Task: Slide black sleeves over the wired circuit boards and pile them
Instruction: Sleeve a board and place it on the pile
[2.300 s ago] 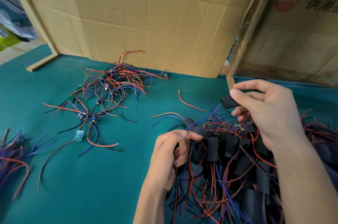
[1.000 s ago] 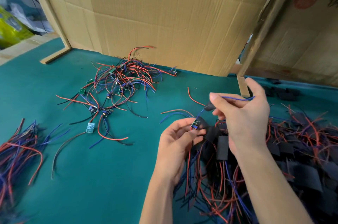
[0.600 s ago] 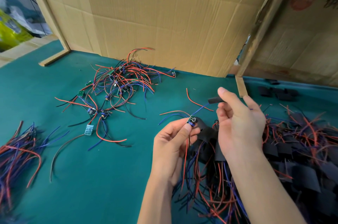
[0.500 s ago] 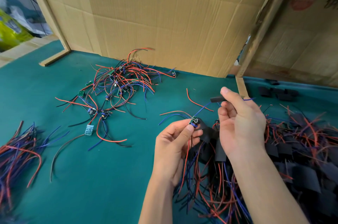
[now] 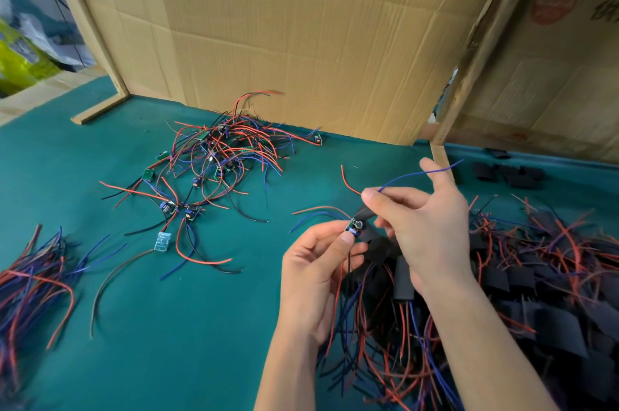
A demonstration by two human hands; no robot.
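My left hand (image 5: 316,268) pinches a small wired circuit board (image 5: 353,228) between thumb and forefinger, its wires hanging down below the palm. My right hand (image 5: 418,226) holds a black sleeve (image 5: 366,212) right against the board, with a blue wire (image 5: 418,174) running out through its fingers up to the right. Under both hands lies a pile of sleeved boards (image 5: 502,293) with red and blue wires. A heap of bare wired boards (image 5: 217,159) lies on the green mat (image 5: 167,327) at the back left.
Loose black sleeves (image 5: 509,172) lie at the back right by the cardboard wall (image 5: 301,35). A bundle of red and blue wires (image 5: 30,280) lies at the left edge. A lone green board (image 5: 162,240) rests on the mat.
My right hand has brought the sleeve down along the blue wire to the board in my left hand; the wire's free end now sticks out to the right.
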